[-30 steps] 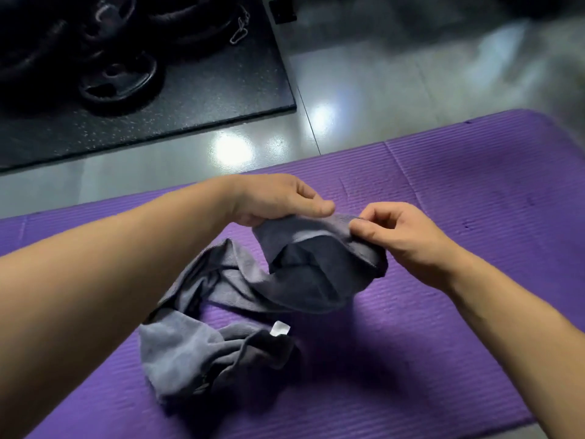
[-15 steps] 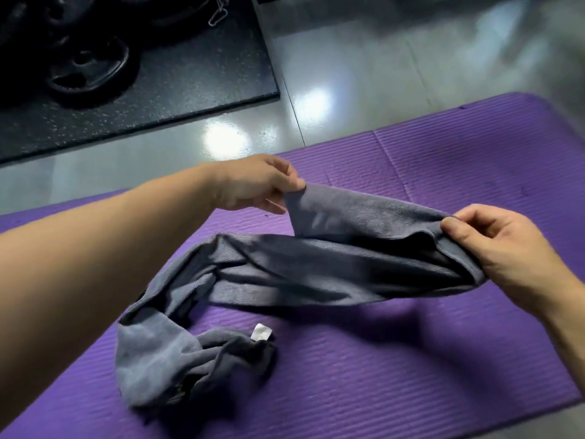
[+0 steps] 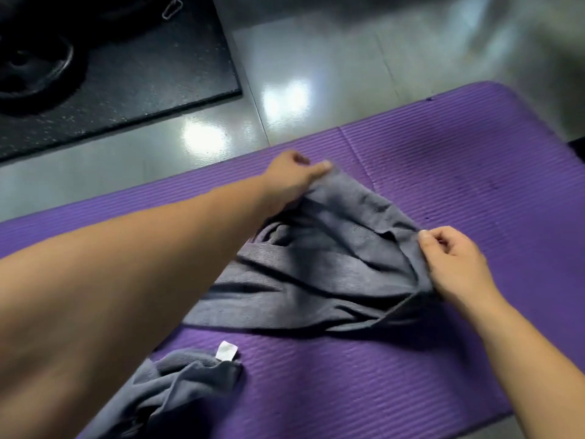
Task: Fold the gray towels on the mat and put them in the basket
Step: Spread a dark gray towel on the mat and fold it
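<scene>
Gray towel [image 3: 316, 264] rumpled, creased on purple yoga mat [image 3: 443, 172] — L hand [image 3: 289, 182] pinches far corner, R hand [image 3: 452, 264] pinches right edge.

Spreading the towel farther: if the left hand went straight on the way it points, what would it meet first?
The left hand, pinching the gray towel, would likely meet only bare purple mat, then shiny floor.

Black rubber flooring [image 3: 152, 68] — probably weight plates [image 3: 30, 69] — glossy tiles [image 3: 332, 58]

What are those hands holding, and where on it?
A gray towel: the left hand pinches its far corner, the right hand pinches its right-hand edge.
</scene>
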`<state>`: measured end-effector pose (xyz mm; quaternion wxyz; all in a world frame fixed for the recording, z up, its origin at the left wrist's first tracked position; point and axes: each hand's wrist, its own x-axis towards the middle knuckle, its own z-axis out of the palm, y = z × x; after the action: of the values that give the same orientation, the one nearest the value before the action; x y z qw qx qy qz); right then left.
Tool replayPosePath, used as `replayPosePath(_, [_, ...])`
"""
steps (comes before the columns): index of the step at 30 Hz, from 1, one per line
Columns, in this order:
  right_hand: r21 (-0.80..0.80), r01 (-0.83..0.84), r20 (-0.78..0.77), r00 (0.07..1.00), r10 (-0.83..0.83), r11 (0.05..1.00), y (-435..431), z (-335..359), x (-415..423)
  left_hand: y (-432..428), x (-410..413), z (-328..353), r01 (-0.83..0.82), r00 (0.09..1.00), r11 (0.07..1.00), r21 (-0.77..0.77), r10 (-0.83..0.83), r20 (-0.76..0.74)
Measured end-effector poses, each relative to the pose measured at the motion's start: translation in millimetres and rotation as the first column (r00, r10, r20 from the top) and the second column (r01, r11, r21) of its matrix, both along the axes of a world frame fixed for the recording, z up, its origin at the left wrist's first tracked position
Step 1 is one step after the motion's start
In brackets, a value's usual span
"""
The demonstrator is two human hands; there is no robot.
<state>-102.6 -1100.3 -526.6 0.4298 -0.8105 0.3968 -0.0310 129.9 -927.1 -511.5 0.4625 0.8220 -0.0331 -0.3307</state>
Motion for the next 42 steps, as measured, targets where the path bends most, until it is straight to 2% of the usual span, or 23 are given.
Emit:
replayPosePath(2, [0.040,-0.038,-0.079,0.996,0.041,0.999,0,-11,-1,1,-7,-19,0.175,0.980,0.954,0.243,-0.192,0.045])
replayPosePath(4, [0.069,-0.046,-0.141,0.988,0.055,0.997,1,-20,-9,-2,-6,-28,0.186,0.969,0.937,0.297,-0.224,0.100])
replayPosePath(7, [0.172,0.084,-0.154,0.986,-0.057,0.981,3,-35,-30,-13,-3,-27,0.249,0.942,0.895,0.371,-0.313,0.124])
replayPosePath(9, [0.314,0.181,-0.086,0.983,-0.162,0.932,6,-41,-41,-19,2,-29,0.213,0.945,0.920,0.329,-0.279,0.170])
replayPosePath(11, [0.433,0.228,0.034,0.962,-0.269,0.872,14,-43,-48,-25,7,-32,0.095,0.967,0.971,0.221,-0.143,0.210])
replayPosePath(12, [0.439,0.242,0.096,0.945,-0.313,0.865,17,-43,-50,-28,10,-34,0.040,0.973,0.984,0.173,-0.078,0.217])
replayPosePath(16, [0.282,0.318,0.268,0.880,-0.393,0.905,14,-39,-47,-41,24,-35,-0.063,0.980,0.995,0.076,0.047,0.194])
replayPosePath(18, [0.199,0.320,0.239,0.901,-0.362,0.926,3,-37,-43,-50,32,-34,-0.065,0.981,0.993,0.096,0.045,0.191])
replayPosePath(21, [-0.022,0.168,0.027,0.985,-0.168,0.985,-21,-27,-48,-67,42,-26,-0.063,0.971,0.990,0.129,0.030,0.239])
replayPosePath(23, [-0.144,0.073,-0.166,0.981,-0.097,0.987,-38,-17,-53,-81,45,-22,-0.042,0.953,0.988,0.150,-0.006,0.303])
replayPosePath(27, [-0.176,0.026,-0.364,0.927,-0.090,0.984,-61,-13,-55,-109,38,-24,0.005,0.919,0.993,0.120,-0.052,0.391])
replayPosePath(31, [-0.063,0.123,-0.327,0.935,-0.137,0.990,-63,-20,-65,-110,29,-43,0.029,0.971,0.970,0.240,-0.085,0.225])
replayPosePath(33, [-0.050,0.175,-0.286,0.941,-0.182,0.983,-59,-28,-75,-104,27,-50,0.020,0.971,0.953,0.302,-0.091,0.222])
replayPosePath(34, [-0.038,0.213,-0.249,0.944,-0.216,0.976,-57,-34,-80,-102,28,-52,-0.005,0.973,0.959,0.284,-0.062,0.224])
replayPosePath(36, [-0.017,0.276,-0.171,0.946,-0.275,0.961,-55,-40,-88,-105,30,-49,-0.064,0.979,0.987,0.147,0.034,0.199])
replayPosePath(39, [-0.134,0.260,-0.149,0.949,-0.279,0.956,-66,-40,-96,-116,34,-39,-0.099,0.967,0.994,-0.050,0.108,0.232])
replayPosePath(40, [-0.181,0.232,-0.173,0.949,-0.263,0.956,-70,-39,-97,-118,34,-38,-0.071,0.964,0.997,-0.041,0.079,0.253])
replayPosePath(42, [-0.291,0.196,-0.203,0.944,-0.260,0.936,-72,-36,-91,-111,33,-37,0.033,0.957,0.993,0.110,-0.063,0.283])
